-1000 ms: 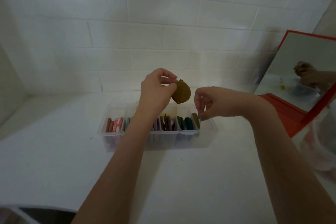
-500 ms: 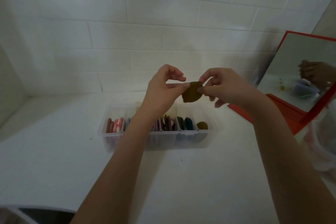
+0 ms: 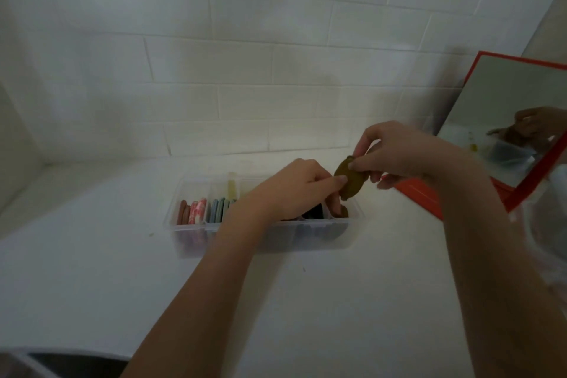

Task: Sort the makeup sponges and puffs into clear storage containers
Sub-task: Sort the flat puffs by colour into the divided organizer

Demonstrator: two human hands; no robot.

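A clear divided container (image 3: 190,225) stands on the white table near the wall. Puffs stand on edge in it: brown-red ones (image 3: 183,212), a pink patterned one (image 3: 198,211), blue-grey ones (image 3: 217,210), dark ones (image 3: 314,212) and an olive one (image 3: 344,211) in the rightmost compartment. Just above that compartment my right hand (image 3: 395,153) pinches an olive-green puff (image 3: 348,182) by its top edge. My left hand (image 3: 294,190) lies over the container's right half. One of its fingertips touches the held puff and another finger reaches down into the rightmost compartment. It hides the middle compartments.
A red-framed mirror (image 3: 506,107) leans at the right, its red base (image 3: 420,193) close behind my right hand. Crumpled clear plastic (image 3: 549,224) shows at the right edge. A white brick wall closes the back and left. A dark bin (image 3: 76,365) sits at the bottom left.
Both hands held the olive puff high above the container. My left hand has let go and dropped to the right compartment, and my right hand has lowered the puff towards it.
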